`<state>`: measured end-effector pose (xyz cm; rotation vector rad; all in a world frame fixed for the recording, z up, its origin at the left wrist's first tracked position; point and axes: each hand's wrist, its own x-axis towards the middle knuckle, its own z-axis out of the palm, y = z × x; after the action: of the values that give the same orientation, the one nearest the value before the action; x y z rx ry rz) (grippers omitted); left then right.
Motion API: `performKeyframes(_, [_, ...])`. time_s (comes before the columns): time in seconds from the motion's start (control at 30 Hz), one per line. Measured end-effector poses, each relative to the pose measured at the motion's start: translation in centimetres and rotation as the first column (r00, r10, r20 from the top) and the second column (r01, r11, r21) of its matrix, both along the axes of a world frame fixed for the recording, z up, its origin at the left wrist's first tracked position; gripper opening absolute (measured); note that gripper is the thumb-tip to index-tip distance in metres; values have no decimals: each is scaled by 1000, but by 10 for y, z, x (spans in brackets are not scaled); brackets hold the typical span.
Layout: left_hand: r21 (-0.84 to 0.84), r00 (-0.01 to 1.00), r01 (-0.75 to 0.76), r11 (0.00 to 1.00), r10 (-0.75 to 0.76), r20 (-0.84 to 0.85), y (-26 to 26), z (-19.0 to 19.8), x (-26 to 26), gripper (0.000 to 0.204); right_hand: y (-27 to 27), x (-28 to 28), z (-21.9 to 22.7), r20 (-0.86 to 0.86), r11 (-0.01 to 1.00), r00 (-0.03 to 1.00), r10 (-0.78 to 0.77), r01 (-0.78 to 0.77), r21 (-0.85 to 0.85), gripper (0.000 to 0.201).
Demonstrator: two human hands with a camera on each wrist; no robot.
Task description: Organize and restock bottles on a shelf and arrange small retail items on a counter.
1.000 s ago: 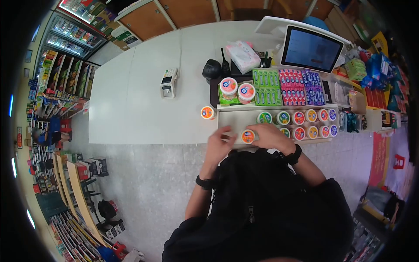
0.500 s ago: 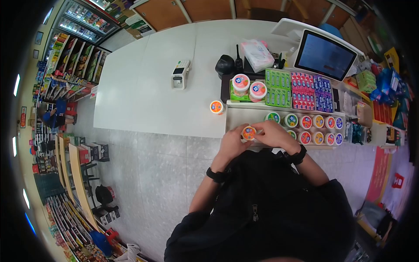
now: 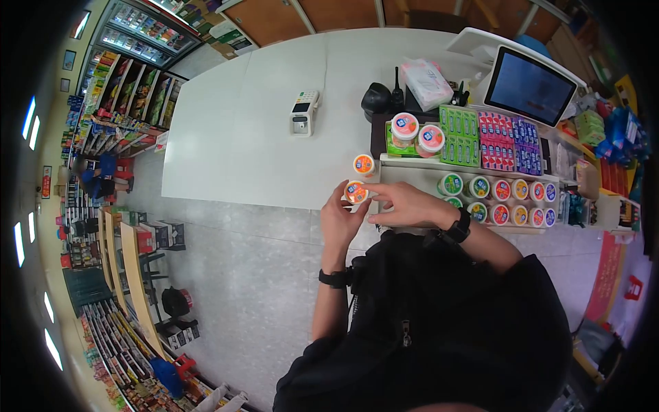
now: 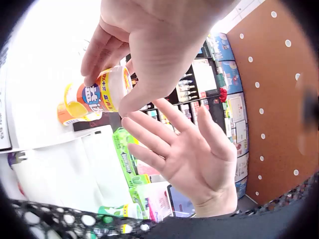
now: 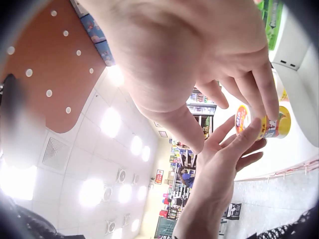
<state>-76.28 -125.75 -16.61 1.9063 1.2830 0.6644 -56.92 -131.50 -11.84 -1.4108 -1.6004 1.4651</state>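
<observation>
An orange-labelled gum jar (image 3: pixel 355 192) with a white rim is held by my left hand (image 3: pixel 340 225) over the counter's front edge. In the left wrist view the thumb and fingers grip the jar (image 4: pixel 107 92) around its lid end. My right hand (image 3: pixel 410 204) is beside it on the right, fingers extended, with the index fingertip right at the jar's top. The right wrist view shows those fingers overlapping the jar (image 5: pixel 283 122). A second orange-topped gum jar (image 3: pixel 364 165) stands on the counter just behind the held one.
Right of my hands, a tray (image 3: pixel 405 177) holds two rows of gum jars with coloured lids. Behind it are two pink-topped jars (image 3: pixel 405 126), gum packs (image 3: pixel 458 136) and a screen (image 3: pixel 530 86). A card terminal (image 3: pixel 302 113) sits on the white counter (image 3: pixel 233 144).
The orange gum jar has moved left, from the tray's open end to beside the other orange jar. My left hand carries it; the right hand has loosened from it and followed leftward.
</observation>
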Motion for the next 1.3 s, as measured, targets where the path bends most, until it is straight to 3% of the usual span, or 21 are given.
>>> performKeyframes(0.1, [-64, 998, -42, 997, 38, -57, 3, -24, -3, 63, -1, 1, -13, -41, 999, 999, -30, 28, -32, 70])
performKeyframes(0.2, [-101, 998, -39, 994, 44, 48, 6, -51, 0, 64, -5, 11, -25, -84, 995, 992, -98, 96, -25, 67])
performKeyframes(0.37, [-70, 1000, -7, 998, 7, -4, 15, -81, 12, 65, -26, 35, -42, 18, 966, 968, -250, 251, -58, 62])
performKeyframes(0.5, [-63, 1000, 4, 998, -6, -28, 20, -89, 20, 65, -54, 52, -45, 60, 910, 912, -405, 408, -70, 62])
performKeyframes(0.73, [-75, 998, -55, 996, 56, 18, 29, -85, 33, 65, -92, 66, -43, 48, 827, 832, -553, 555, -86, 59])
performKeyframes(0.87, [-70, 998, -31, 997, 27, -59, 35, -84, 40, 66, -108, 76, -33, 150, 782, 781, -606, 619, -65, 55])
performKeyframes(1.03, [-119, 994, -69, 991, 78, 79, 39, -92, 47, 69, -121, 85, -14, 315, 765, 736, -599, 642, -46, 47])
performKeyframes(1.1, [-142, 988, -86, 986, 103, 111, 39, -96, 48, 71, -127, 86, -15, 476, 794, 683, -554, 606, 55, 43])
performKeyframes(1.17, [66, 990, -138, 988, 137, 27, 33, -97, 45, 66, -132, 88, -18, 507, 807, 673, -538, 586, 78, 45])
performKeyframes(1.2, [65, 992, -129, 990, 127, 24, 28, -93, 43, 66, -135, 88, -21, 539, 823, 665, -517, 559, 101, 47])
performKeyframes(1.27, [328, 980, -174, 928, 195, -30, 17, -74, 41, 57, -140, 85, -27, 568, 822, 632, -527, 548, 153, 46])
performKeyframes(1.3, [404, 982, -182, 897, 184, 33, 7, -58, 47, 45, -142, 84, -29, 596, 825, 601, -532, 526, 206, 45])
